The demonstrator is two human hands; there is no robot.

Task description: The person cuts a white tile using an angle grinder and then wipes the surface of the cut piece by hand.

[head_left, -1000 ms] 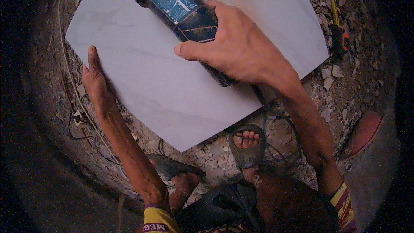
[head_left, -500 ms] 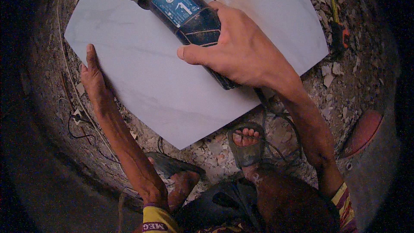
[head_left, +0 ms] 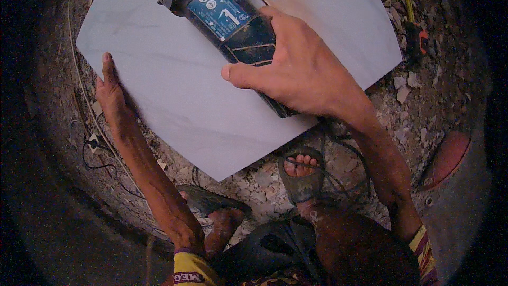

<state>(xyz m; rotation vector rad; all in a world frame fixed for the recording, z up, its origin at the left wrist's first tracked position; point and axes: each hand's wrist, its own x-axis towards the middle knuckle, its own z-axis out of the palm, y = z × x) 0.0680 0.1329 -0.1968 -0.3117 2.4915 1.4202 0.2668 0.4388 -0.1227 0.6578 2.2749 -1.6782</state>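
My right hand [head_left: 304,69] is wrapped round the dark body of an angle grinder [head_left: 225,18] with a blue label. The grinder lies at a slant over a large white marbled tile [head_left: 185,106], its metal head toward the upper left. Its front end, with any disc, is cut off by the picture's top. At the tile's left edge, my left hand [head_left: 114,95] grips the rim, thumb on top and the other fingers mostly hidden at or below the edge. Brownish dust streaks the tile beyond the grinder.
Broken chips and rubble [head_left: 264,185] cover the ground round the tile. A dark cord [head_left: 365,167] loops by my right sandal [head_left: 301,182]. A tape measure [head_left: 418,39] with its yellow blade out lies right of the tile. A reddish rounded object [head_left: 450,159] is at far right; thin wires [head_left: 100,143] run left.
The grinder and my right hand have shifted slightly toward me and to the right. My left hand keeps its hold on the tile's edge.
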